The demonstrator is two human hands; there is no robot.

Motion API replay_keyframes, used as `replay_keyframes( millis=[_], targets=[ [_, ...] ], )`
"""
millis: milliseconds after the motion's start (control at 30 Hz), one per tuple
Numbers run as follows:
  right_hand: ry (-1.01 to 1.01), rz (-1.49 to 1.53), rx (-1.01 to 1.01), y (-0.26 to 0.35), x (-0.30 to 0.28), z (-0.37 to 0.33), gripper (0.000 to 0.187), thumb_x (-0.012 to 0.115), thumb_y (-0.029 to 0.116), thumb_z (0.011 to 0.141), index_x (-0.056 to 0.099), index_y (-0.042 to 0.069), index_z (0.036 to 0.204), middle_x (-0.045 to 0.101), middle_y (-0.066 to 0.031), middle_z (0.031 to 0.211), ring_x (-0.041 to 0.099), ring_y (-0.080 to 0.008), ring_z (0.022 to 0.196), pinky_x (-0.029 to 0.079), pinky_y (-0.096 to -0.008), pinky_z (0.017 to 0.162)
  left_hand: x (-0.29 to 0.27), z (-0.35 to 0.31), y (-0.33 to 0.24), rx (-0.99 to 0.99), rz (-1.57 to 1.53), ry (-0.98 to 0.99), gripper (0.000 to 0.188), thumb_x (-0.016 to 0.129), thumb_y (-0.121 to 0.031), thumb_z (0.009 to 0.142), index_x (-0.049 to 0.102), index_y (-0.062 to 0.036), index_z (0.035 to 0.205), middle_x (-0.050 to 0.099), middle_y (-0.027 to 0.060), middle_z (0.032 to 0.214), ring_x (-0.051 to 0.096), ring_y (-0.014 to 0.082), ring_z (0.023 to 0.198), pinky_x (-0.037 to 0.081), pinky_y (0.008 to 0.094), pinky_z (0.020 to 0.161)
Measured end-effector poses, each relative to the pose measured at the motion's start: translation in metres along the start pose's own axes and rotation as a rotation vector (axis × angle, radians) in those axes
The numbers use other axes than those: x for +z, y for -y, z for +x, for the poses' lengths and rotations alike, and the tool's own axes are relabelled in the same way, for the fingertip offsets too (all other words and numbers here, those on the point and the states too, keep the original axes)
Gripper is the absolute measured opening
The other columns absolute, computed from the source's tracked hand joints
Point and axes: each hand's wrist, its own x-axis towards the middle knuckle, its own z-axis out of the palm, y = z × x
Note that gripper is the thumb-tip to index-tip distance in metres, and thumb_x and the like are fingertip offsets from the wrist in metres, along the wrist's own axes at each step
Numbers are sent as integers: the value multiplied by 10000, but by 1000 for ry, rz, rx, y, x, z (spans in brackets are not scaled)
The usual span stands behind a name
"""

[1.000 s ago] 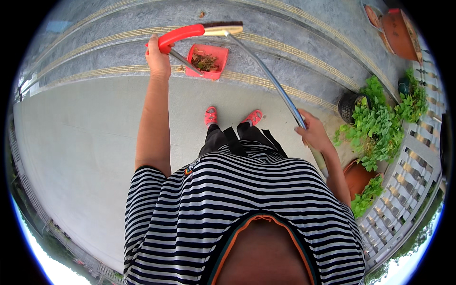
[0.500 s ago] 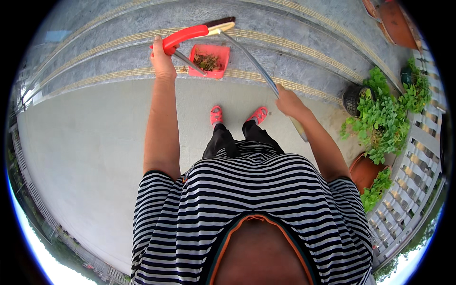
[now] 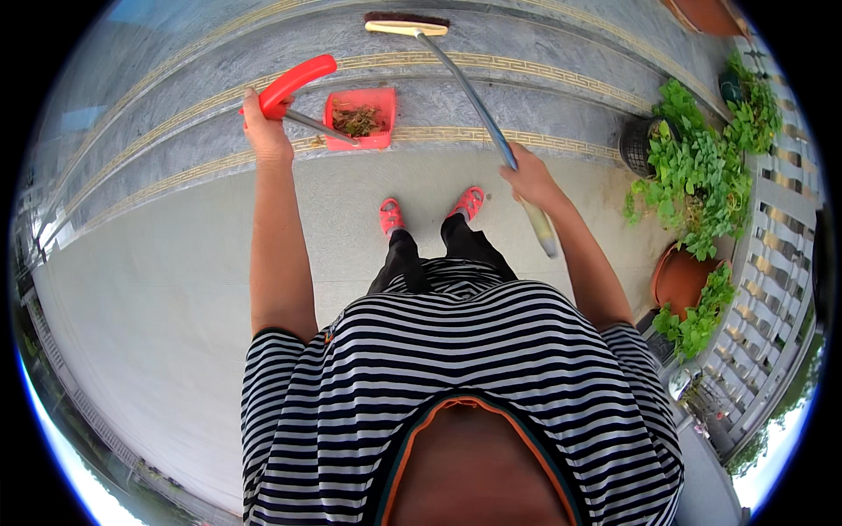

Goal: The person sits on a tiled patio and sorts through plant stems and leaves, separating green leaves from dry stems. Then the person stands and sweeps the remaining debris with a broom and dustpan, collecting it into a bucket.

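My left hand [image 3: 267,133] is closed around the red grip of a long-handled dustpan. From that grip a grey metal pole slopes down to the red pan [image 3: 389,112], which holds dry leaves [image 3: 358,119]. My right hand [image 3: 531,177] is wrapped round the blue-grey pole of a broom [image 3: 465,88]. At the far end of the pole, the broom's cream head with dark bristles [image 3: 408,27] lies beyond the pan, apart from it, over the grey steps.
Grey stone steps [image 3: 535,92] with patterned gold bands cross the far side. Leafy green plants [image 3: 702,193] in pots, a dark basket-like pot [image 3: 647,146] and a terracotta pot [image 3: 684,279] line the right, beside a white balustrade [image 3: 765,245]. My feet wear pink sandals [image 3: 391,216] on pale concrete.
The broom head has swung up and away from beside the dustpan's red grip, turning level. Dustpan and left hand now appear farther left in view. Both hands keep their holds.
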Motion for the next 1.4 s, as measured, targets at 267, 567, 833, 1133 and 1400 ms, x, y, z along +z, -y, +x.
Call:
replay_keyframes(
  millis=[267, 567, 833, 1133, 1400],
  targets=[
    [112, -165, 130, -32, 56, -24, 473, 556, 135, 789, 348, -61, 1166, 603, -308, 850, 618, -432, 704, 513, -478, 632, -3, -6, -3, 9, 35, 74, 394, 404, -365, 927, 530, 8, 923, 615, 142, 790, 571, 252, 765, 441, 413, 852],
    [233, 683, 386, -15, -37, -183, 566, 604, -2, 778, 409, -16, 1309, 523, -47, 659, 477, -116, 427, 383, -253, 410, -16, -15, -9, -8, -95, 24, 360, 469, -353, 889, 536, -6, 825, 597, 141, 718, 569, 243, 727, 434, 366, 773],
    [-223, 661, 535, -64, -30, -247, 552, 535, 26, 822, 337, -73, 1327, 493, -47, 584, 451, -118, 378, 357, -265, 338, -94, -81, -58, 88, 9, 323, 413, 353, -366, 848, 453, -39, 616, 501, 119, 620, 464, 252, 673, 387, 431, 775],
    [-241, 549, 584, -136, -24, -118, 179, 573, 86, 792, 441, 15, 888, 472, -69, 624, 498, -160, 420, 412, -320, 332, -113, -123, -17, 54, 110, 325, 418, 337, -378, 871, 449, -45, 645, 479, 93, 652, 432, 236, 687, 329, 436, 889],
    [165, -50, 440, -76, 28, -147, 393, 573, 60, 794, 418, -9, 1149, 556, -136, 689, 560, -209, 454, 455, -349, 411, -111, -108, -14, 15, 105, 335, 358, 354, -296, 862, 506, -18, 694, 542, 106, 715, 503, 231, 737, 360, 455, 930]
  ],
)
